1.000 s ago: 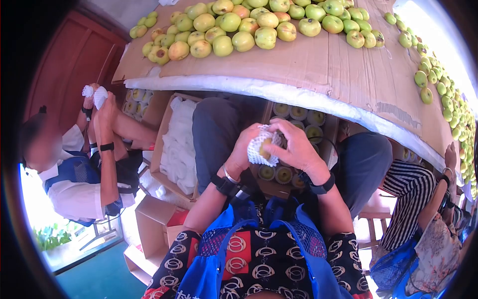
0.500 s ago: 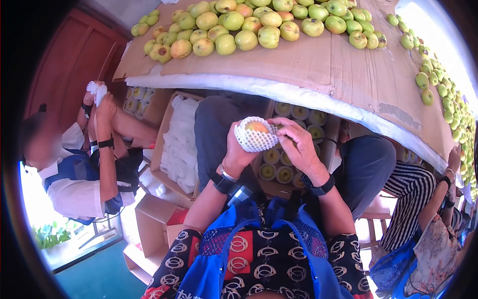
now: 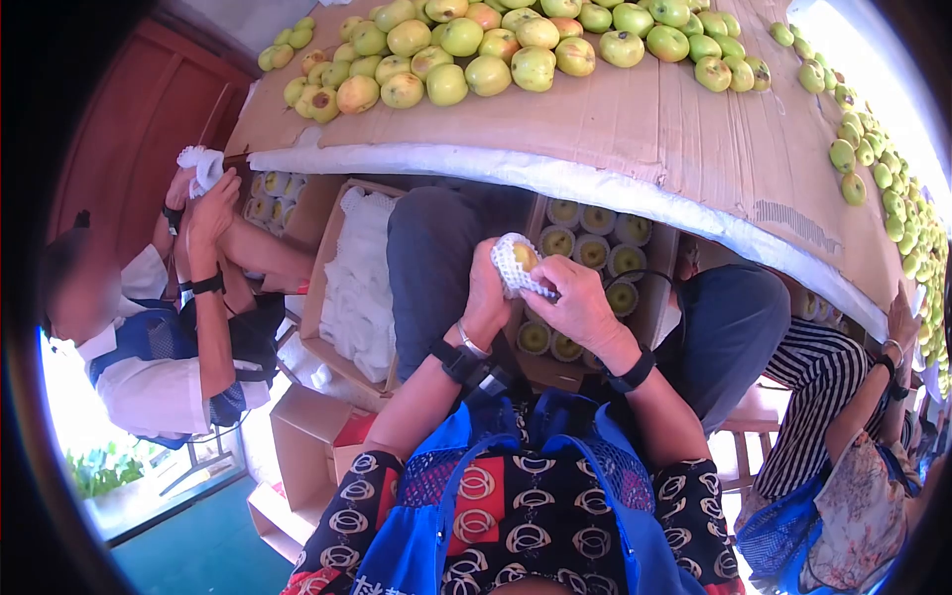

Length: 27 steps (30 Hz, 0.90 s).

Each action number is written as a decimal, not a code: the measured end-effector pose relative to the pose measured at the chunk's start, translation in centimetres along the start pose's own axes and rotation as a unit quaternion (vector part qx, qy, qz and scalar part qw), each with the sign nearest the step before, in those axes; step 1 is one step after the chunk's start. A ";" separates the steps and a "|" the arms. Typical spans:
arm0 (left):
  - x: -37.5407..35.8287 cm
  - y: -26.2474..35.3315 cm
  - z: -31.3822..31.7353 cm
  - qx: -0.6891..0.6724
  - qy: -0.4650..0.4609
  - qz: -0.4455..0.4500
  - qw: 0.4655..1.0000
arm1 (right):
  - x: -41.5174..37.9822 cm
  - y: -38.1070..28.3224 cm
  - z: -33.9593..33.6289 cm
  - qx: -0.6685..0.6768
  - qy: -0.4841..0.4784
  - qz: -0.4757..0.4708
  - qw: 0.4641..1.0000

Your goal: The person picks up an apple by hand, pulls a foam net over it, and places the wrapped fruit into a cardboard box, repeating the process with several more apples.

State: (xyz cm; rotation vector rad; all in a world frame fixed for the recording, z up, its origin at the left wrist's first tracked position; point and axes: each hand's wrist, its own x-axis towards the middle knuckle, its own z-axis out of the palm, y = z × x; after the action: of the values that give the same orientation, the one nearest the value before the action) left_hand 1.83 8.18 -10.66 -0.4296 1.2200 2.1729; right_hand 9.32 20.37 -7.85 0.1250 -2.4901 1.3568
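Observation:
An apple in a white foam net sleeve rests in my left hand, whose fingers wrap round its left side. My right hand presses its thumb and fingers together at the sleeve's lower right edge. Part of the apple shows through the sleeve's opening. Below my hands, between my knees, stands a carton with rows of netted apples. To the left, a second carton holds a heap of white foam nets.
A cardboard-covered table ahead bears many loose green apples. At the left a co-worker's hands hold a white foam net. Another person's arm reaches the table at the right. An open carton stands lower left.
My hands have tilted the netted apple, turning its opening toward the right. My right hand has moved down and left to the sleeve's edge. The left co-worker's hands have shifted on their foam net.

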 end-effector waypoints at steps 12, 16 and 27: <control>-0.3 0.8 -0.3 -0.144 -0.171 -0.005 0.975 | -0.4 -1.2 0.1 -0.017 0.122 -0.143 0.982; 0.1 0.9 -0.6 -0.186 -0.193 -0.017 0.963 | -1.4 -0.5 -1.5 0.059 0.106 -0.021 0.992; -1.2 1.2 0.8 -0.165 -0.261 0.037 0.950 | -1.4 1.1 0.2 0.451 0.073 0.259 0.851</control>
State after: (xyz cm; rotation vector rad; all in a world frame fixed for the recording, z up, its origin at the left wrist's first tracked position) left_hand 1.97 7.98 -8.76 0.0698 0.5934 2.3520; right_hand 10.37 20.71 -9.21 -0.4683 -1.5989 2.5446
